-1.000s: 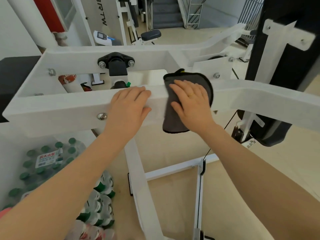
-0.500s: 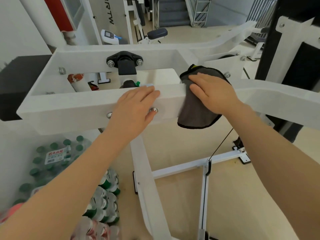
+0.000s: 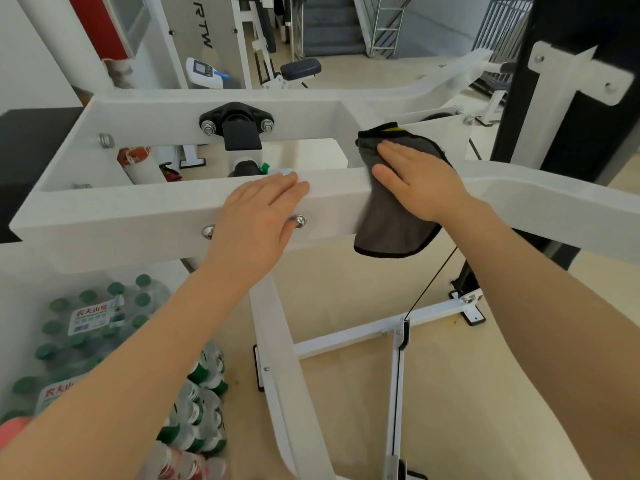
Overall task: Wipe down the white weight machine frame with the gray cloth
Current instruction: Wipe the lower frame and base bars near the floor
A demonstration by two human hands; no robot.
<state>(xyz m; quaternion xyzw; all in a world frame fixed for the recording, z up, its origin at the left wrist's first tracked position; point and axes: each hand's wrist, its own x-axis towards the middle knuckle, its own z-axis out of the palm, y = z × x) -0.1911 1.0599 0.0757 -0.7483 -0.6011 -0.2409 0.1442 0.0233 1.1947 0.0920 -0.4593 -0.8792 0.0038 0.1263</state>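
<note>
Head view: gray cloth (image 3: pixel 391 233) draped over near bar of white weight machine frame (image 3: pixel 138 216), under right hand (image 3: pixel 420 183), fingers straight, pressing it flat. Left hand (image 3: pixel 258 216) just beside, flat on bar, holding nothing, apart from cloth.

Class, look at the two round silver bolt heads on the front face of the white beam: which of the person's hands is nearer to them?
Left. The left hand lies over the white beam, touching the silver bolt heads. The right hand presses the gray cloth farther right.
</note>
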